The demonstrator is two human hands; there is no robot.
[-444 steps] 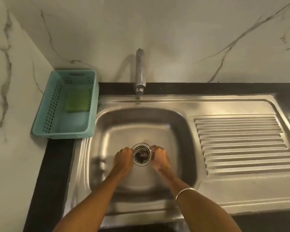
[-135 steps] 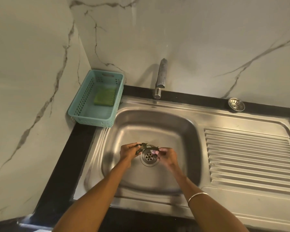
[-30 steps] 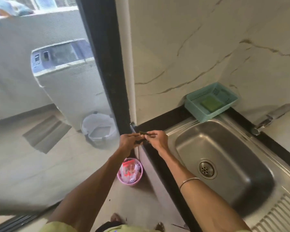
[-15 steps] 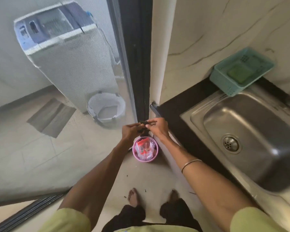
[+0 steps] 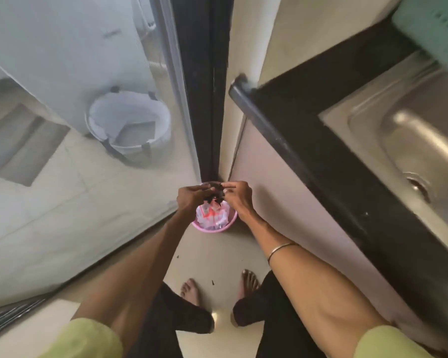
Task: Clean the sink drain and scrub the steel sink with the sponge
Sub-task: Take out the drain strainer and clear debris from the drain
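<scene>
The view has swung from the sink (image 5: 411, 140) to the floor; both hands, left hand (image 5: 192, 196) and right hand (image 5: 237, 196), now pinch dark drain debris (image 5: 216, 193) over the pink bin (image 5: 215, 223). Disposal step: next, let go, then fetch the sponge.

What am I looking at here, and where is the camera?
There is no machine. A person wears one camera on the head, so the view looks down past both arms to the bare feet. The left hand and right hand together pinch a dark clump of drain muck above a small pink bin on the floor, which already holds plastic wrappers. At right is the black counter with the steel sink, its drain and a corner of a teal basket. Behind the glass door at left stands a white bucket.
</scene>
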